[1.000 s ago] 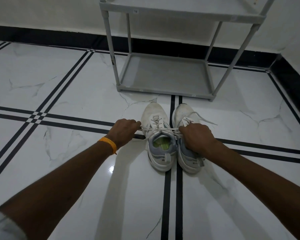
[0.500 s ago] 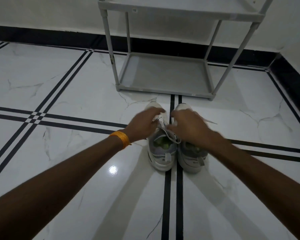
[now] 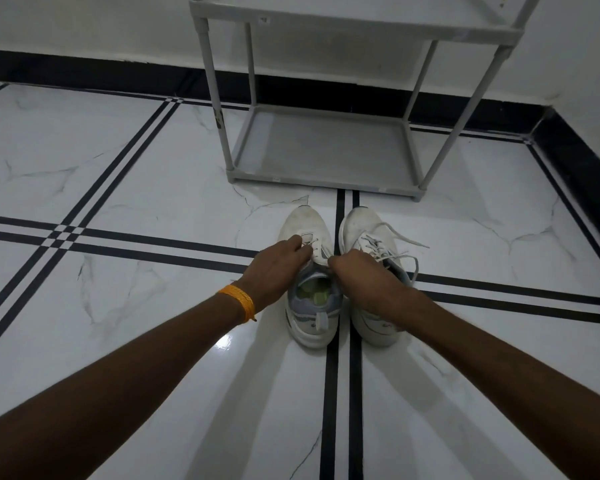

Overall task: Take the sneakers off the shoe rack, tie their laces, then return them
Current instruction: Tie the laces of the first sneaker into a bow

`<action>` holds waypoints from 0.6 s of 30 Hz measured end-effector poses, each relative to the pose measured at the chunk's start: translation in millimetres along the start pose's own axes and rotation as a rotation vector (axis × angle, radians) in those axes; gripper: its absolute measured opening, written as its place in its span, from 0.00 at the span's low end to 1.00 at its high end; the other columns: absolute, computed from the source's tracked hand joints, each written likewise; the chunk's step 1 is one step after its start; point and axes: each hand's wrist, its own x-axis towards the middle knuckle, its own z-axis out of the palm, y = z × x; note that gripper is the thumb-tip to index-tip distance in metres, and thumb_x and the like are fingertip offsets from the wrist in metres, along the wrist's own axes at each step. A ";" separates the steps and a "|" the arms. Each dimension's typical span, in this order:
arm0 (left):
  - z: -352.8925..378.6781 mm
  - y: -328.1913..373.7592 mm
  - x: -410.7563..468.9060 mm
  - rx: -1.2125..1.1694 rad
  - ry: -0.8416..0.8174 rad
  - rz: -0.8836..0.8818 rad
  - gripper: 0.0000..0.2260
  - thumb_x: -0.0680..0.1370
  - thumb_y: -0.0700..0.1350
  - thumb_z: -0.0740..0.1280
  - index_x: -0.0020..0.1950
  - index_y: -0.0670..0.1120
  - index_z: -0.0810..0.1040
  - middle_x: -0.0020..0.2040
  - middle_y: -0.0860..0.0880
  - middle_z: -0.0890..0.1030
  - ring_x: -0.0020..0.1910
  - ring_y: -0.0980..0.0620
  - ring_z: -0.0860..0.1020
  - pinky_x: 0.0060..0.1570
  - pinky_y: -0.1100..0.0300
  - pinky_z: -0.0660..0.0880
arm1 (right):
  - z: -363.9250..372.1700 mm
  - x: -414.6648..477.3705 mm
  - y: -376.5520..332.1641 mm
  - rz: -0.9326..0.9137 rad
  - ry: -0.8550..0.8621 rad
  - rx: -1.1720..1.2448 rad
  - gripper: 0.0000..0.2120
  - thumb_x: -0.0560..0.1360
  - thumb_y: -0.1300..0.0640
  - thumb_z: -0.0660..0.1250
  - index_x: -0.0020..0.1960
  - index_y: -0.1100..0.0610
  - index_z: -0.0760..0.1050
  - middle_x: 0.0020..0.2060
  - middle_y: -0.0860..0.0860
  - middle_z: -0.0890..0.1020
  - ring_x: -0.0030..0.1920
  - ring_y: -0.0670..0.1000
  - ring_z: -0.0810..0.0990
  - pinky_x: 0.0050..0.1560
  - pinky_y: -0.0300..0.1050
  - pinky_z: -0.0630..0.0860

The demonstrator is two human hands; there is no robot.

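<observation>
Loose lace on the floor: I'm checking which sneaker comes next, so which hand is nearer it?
Right. The right hand is beside the loose lace; the left hand is farther left.

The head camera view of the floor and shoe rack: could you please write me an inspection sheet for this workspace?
Surface: glossy white marble-pattern tiled floor with black stripe lines; one light glare spot.
Job's things: pair of white low-top sneakers, left sneaker and right sneaker, side by side on the floor, toes toward the grey plastic shoe rack; visible shelves bare. Right sneaker's white laces lie loose.
Clutter: nothing seen.
Grippers: left hand and right hand pinch the left sneaker's laces above its tongue; orange braided wristband on left wrist.
Cables: nothing seen.
Surroundings: white wall with black skirting.
</observation>
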 end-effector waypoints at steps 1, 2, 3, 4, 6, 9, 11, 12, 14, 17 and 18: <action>1.3 -1.4 0.5 0.041 0.018 0.027 0.16 0.78 0.48 0.68 0.63 0.43 0.74 0.54 0.41 0.78 0.47 0.44 0.78 0.47 0.51 0.80 | 2.5 -0.3 -0.3 0.011 0.015 0.015 0.10 0.77 0.66 0.61 0.56 0.64 0.75 0.52 0.64 0.80 0.52 0.61 0.81 0.44 0.46 0.70; 1.8 -3.4 1.1 0.081 0.033 0.051 0.15 0.77 0.47 0.69 0.60 0.42 0.75 0.52 0.41 0.78 0.45 0.44 0.78 0.44 0.51 0.79 | 4.7 -0.6 -0.8 0.025 0.027 0.027 0.09 0.76 0.66 0.62 0.56 0.64 0.75 0.52 0.63 0.80 0.52 0.61 0.81 0.43 0.45 0.68; 1.0 -5.7 1.3 0.110 0.048 0.074 0.13 0.77 0.45 0.69 0.58 0.41 0.76 0.51 0.40 0.79 0.43 0.44 0.78 0.42 0.52 0.79 | 5.8 -1.1 -1.0 0.037 0.034 0.038 0.09 0.76 0.66 0.62 0.56 0.64 0.75 0.52 0.63 0.81 0.52 0.61 0.81 0.43 0.44 0.67; 0.1 -8.8 1.1 0.131 0.061 0.096 0.11 0.76 0.43 0.69 0.55 0.40 0.76 0.49 0.40 0.79 0.42 0.44 0.78 0.39 0.53 0.77 | 6.3 -1.8 -1.4 0.044 0.045 0.048 0.10 0.76 0.65 0.62 0.57 0.64 0.75 0.52 0.63 0.81 0.52 0.61 0.81 0.43 0.44 0.66; -0.8 -15.6 -0.9 0.159 0.077 0.141 0.07 0.75 0.41 0.70 0.51 0.41 0.77 0.46 0.40 0.79 0.39 0.45 0.76 0.36 0.55 0.72 | 6.2 -2.7 -2.8 0.059 0.060 0.058 0.10 0.76 0.64 0.63 0.57 0.64 0.74 0.53 0.63 0.80 0.53 0.61 0.81 0.43 0.45 0.67; 4.9 -25.9 -8.2 0.175 0.078 0.170 0.03 0.78 0.40 0.62 0.50 0.44 0.75 0.46 0.43 0.76 0.40 0.48 0.71 0.38 0.56 0.65 | 9.5 -2.6 -6.0 0.088 0.080 0.045 0.11 0.75 0.64 0.66 0.57 0.64 0.73 0.53 0.62 0.81 0.53 0.61 0.81 0.43 0.46 0.67; 8.9 -29.1 -14.3 0.101 0.070 0.136 0.08 0.81 0.44 0.55 0.51 0.45 0.72 0.48 0.45 0.75 0.41 0.48 0.69 0.40 0.55 0.68 | 14.1 -2.6 -8.2 0.092 0.107 0.033 0.12 0.75 0.64 0.65 0.59 0.64 0.72 0.54 0.62 0.81 0.54 0.61 0.81 0.44 0.47 0.70; 9.0 -29.5 -15.7 0.045 0.069 0.119 0.09 0.82 0.46 0.53 0.51 0.45 0.71 0.48 0.45 0.74 0.41 0.48 0.68 0.41 0.54 0.69 | 17.1 -2.0 -9.3 0.085 0.117 0.032 0.13 0.76 0.64 0.65 0.59 0.63 0.72 0.54 0.61 0.81 0.54 0.60 0.81 0.46 0.48 0.72; 6.5 -26.8 -14.5 -0.064 0.046 0.117 0.11 0.83 0.48 0.52 0.51 0.45 0.70 0.47 0.45 0.73 0.40 0.49 0.67 0.42 0.53 0.70 | 21.9 -0.2 -10.5 0.072 0.120 0.026 0.13 0.76 0.64 0.65 0.59 0.63 0.72 0.55 0.60 0.81 0.54 0.60 0.81 0.50 0.49 0.75; 1.9 -22.9 -9.4 -0.138 -0.053 0.120 0.11 0.83 0.49 0.55 0.57 0.42 0.70 0.47 0.43 0.78 0.38 0.49 0.70 0.41 0.53 0.74 | 23.0 1.7 -9.9 0.060 0.122 0.015 0.13 0.75 0.63 0.66 0.59 0.62 0.72 0.55 0.60 0.81 0.53 0.59 0.81 0.51 0.50 0.75; 1.4 -24.2 -9.3 -0.086 -0.092 0.097 0.11 0.83 0.48 0.56 0.60 0.42 0.68 0.48 0.42 0.80 0.37 0.47 0.74 0.41 0.53 0.76 | 22.0 0.8 -9.8 0.058 0.122 0.000 0.14 0.75 0.62 0.66 0.60 0.62 0.72 0.55 0.60 0.80 0.53 0.60 0.81 0.51 0.50 0.75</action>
